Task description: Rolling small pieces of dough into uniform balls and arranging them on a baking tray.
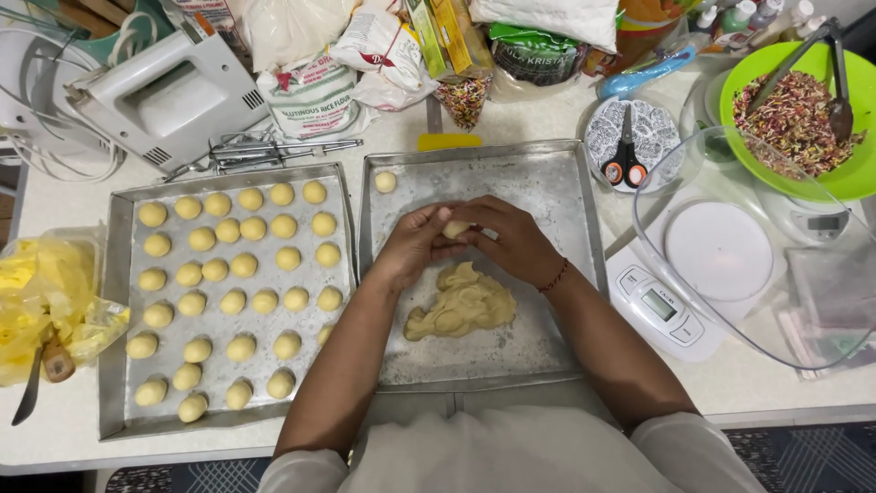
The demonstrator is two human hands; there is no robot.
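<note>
Hands: left hand (pixel 415 242) and right hand (pixel 506 239) meet fingertip to fingertip above the nearer metal tray (pixel 566 196), both curled narrowly around one small piece of dough (pixel 455 228).
Grip: the piece sits pinched between the fingers of both hands; only its pale top shows between them.
Dough mass: a soft, lumpy heap of pale yellow dough (pixel 461 306) lies on the tray just below the hands, toward the person's body.
Handling: the dough looks soft and pliable, light, likely a little greasy, and it probably dents under any firm press. A gentle hold with cupped fingers or palms around its sides seems best suited.
Single ball: one finished ball (pixel 385 182) rests at the tray's far corner, beyond the left hand.
Filled tray: to the left of the left hand, a second tray (pixel 117 274) holds rows of rolled dough balls (pixel 242 265), close together but mostly apart.
Right of the hands: a white kitchen scale (pixel 680 274) under a tilted clear bowl (pixel 776 338); farther off, a green bowl (pixel 862 173) of coloured sprinkles with tongs, and scissors (pixel 625 160) on a patterned lid.
Beyond the hands: flour bags (pixel 315 91) and a white hand mixer (pixel 169 91).
Far left: a crumpled yellow plastic bag (pixel 46 292).
Wrist: a red thread bracelet (pixel 555 276) circles the right wrist.
</note>
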